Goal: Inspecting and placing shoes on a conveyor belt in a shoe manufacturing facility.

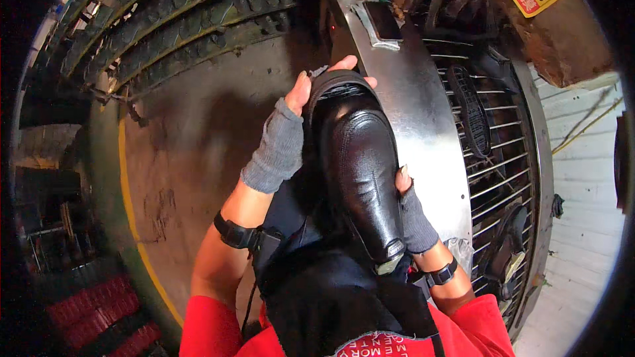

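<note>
Black shoe (367, 178) between the hands: left hand (299, 102) half-curled round its far rim (340, 78); right hand (409, 201) along its right flank, thumb up, fingers hidden. Main risk: shoe slipping, if the right hold is slack; lesser, rim skewing under uneven left pressure. Right of hands: barred rack (543, 158), steel counter (423, 92) between, in the way. Beyond left fingertips: dark flat slab (382, 21).

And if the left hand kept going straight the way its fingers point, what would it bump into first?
Likely the metal worktop, just beyond the left hand in the picture; depth is unclear, so it might pass above or below.
</note>
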The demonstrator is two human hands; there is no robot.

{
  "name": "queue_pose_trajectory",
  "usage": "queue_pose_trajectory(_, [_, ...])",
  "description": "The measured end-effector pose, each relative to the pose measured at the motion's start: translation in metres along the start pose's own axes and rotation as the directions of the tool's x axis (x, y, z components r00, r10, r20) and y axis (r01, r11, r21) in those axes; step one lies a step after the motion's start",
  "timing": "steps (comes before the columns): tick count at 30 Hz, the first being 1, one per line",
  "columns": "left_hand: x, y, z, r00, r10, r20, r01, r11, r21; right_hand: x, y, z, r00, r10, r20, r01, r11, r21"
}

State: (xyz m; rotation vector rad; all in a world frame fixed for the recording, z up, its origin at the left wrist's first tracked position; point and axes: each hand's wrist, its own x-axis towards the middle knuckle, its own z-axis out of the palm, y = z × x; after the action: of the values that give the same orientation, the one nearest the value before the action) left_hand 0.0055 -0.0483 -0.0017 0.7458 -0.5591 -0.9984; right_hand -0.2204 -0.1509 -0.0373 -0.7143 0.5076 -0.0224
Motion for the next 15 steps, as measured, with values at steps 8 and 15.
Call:
queue_pose_trajectory(8, [-0.001,-0.001,0.007,0.999,-0.022,0.045,0.022,1.0,-0.015,0.0,-0.008,0.005,1.0,-0.003,-0.014,0.003,1.0,-0.006])
queue_pose_trajectory(15, [-0.008,0.003,0.012,0.999,0.014,0.041,-0.02,0.989,0.145,0.0,-0.011,0.009,1.0,-0.002,-0.002,0.002,0.994,-0.11])
